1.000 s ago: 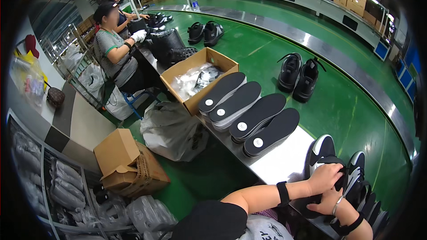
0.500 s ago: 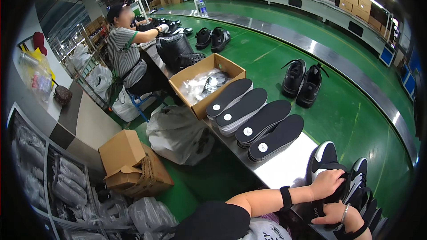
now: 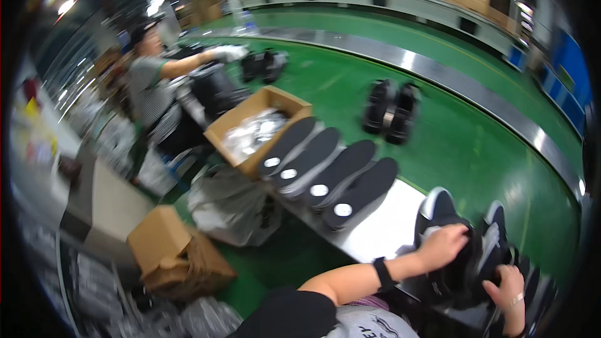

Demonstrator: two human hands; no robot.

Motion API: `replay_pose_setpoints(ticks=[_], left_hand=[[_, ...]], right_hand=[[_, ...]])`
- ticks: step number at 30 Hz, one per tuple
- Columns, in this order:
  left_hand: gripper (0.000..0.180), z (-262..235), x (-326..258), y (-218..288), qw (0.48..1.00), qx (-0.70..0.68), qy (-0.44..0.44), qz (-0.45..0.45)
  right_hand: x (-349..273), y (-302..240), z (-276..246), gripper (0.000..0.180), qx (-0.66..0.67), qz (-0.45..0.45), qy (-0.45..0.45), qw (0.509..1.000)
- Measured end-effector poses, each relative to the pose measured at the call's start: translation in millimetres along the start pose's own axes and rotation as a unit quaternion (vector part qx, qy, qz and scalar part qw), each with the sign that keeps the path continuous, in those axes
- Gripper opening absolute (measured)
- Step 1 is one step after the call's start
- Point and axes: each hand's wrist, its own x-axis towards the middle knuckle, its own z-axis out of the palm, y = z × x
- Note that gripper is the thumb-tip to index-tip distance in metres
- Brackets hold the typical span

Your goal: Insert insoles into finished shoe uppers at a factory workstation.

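A black sneaker [image 3: 440, 213] with a white toe stands on the bench at the lower right. My left hand [image 3: 444, 247] is closed on the upper of this sneaker, around its tongue and opening. Beside it on the right is a second black sneaker [image 3: 493, 238], with grey-white sides. My right hand [image 3: 507, 288] is near the opening of that second sneaker, thumb apart from the fingers, with nothing visible in it. Motion blur hides whether it touches the sneaker. Several stacks of black insoles [image 3: 363, 191] with round white stickers lie left of the sneakers.
An open cardboard box [image 3: 300, 111] of plastic-wrapped items sits beyond the insoles. A pair of black shoes [image 3: 400, 112] stands on the green conveyor belt [image 3: 451, 156]. At the far left a co-worker [image 3: 153, 81] reaches toward other shoes. Another cardboard box [image 3: 163, 238] and a bag [image 3: 235, 206] are below the bench.
My right hand has moved from the first sneaker's opening to the second sneaker. My left hand stays on the first. The view has shifted and blurred; the co-worker's arm now reaches farther out.
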Motion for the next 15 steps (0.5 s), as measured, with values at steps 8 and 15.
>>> replay_pose_setpoints(ticks=[8, 15], left_hand=[[0.022, -4.6, 20.0, 25.8, 0.99, 0.06, -0.125, -0.001], [0.024, -16.2, 9.5, 109.1, 0.959, -0.089, -0.258, 0.078]], right_hand=[[18.9, 0.2, 2.4, 0.025, -0.031, 0.015, -0.244, 0.969], [23.2, 16.5, 23.4, 0.044, 0.117, 0.024, -0.432, 0.894]])
